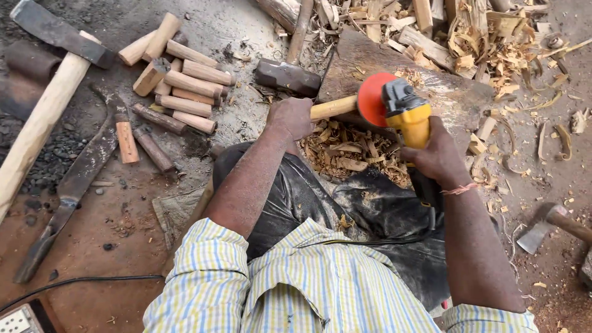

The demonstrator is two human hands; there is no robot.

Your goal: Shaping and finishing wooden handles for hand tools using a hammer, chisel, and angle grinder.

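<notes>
My left hand (290, 117) grips a short round wooden handle piece (333, 107), holding it level with its far end against the red sanding disc (372, 98) of a yellow angle grinder (408, 114). My right hand (439, 155) is wrapped around the grinder's body, just right of the disc. Both sit over a dark wooden block (431, 86) and a heap of wood shavings (351, 151) above my lap, which is covered by black sheeting (370, 209).
A pile of several turned wooden handles (185, 86) lies upper left. A large hammer (43, 105) and a long dark blade (71, 185) lie at left. A sledgehammer head (287, 77) sits by the block. A small axe (549, 225) lies at right, scrap wood (468, 31) at the top.
</notes>
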